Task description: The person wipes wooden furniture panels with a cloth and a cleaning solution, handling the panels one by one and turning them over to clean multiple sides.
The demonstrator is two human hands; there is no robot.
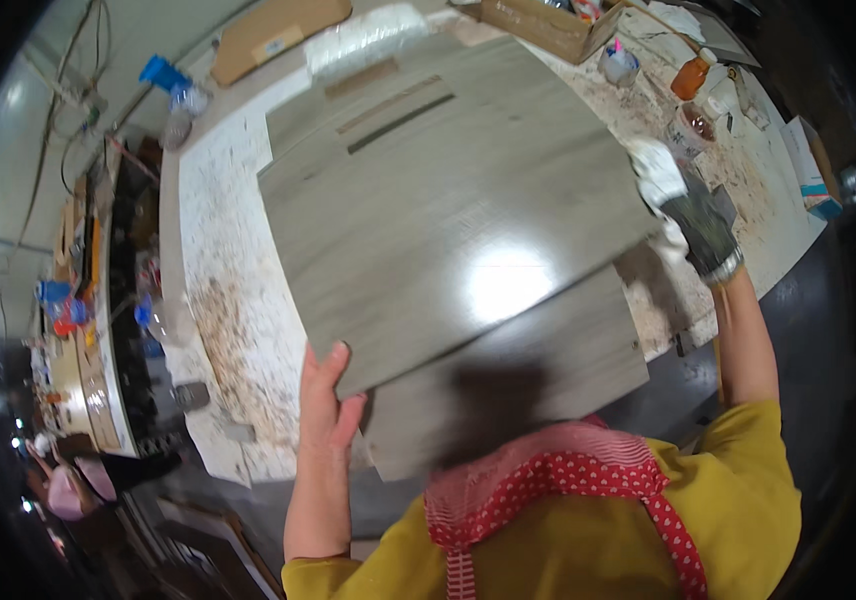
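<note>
A grey wood-grain panel with a narrow slot near its far edge lies tilted over a second grey panel. My bare left hand grips the upper panel at its near left corner, thumb on top and the other fingers mostly hidden. At the right edge is my right hand in a dark grey glove, closed around a crumpled white cloth pressed to the panel's side. Its fingertips are hidden, so I cannot tell whether they also grip the panel.
The worktable is white and stained brown. Along its far side lie a brown cardboard piece, a bubble-wrapped bundle and an open carton. An orange bottle and a tub stand at right. Another person is far left.
</note>
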